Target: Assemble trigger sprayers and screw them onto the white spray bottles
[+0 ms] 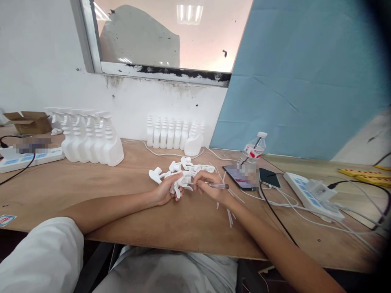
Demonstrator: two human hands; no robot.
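Observation:
My left hand point(165, 192) is closed around a white trigger spray head point(184, 180), held just above the wooden table. My right hand point(210, 183) pinches a thin pen-like tool point(220, 186) with a clear, brownish handle. The tool's tip points left at the spray head; whether it touches is too small to tell. Behind the hands lie several more loose white spray heads point(186, 162). Thin clear tubes point(229, 217) are scattered on the table by my right forearm.
White spray bottles with heads point(91, 140) stand in a row at the left; bottles without heads point(171, 134) stand along the wall. A water bottle point(255, 150), a phone point(240, 177), a dark flat device point(269, 177), a power strip point(311, 197) and cables lie right. A cardboard box point(29, 123) sits far left.

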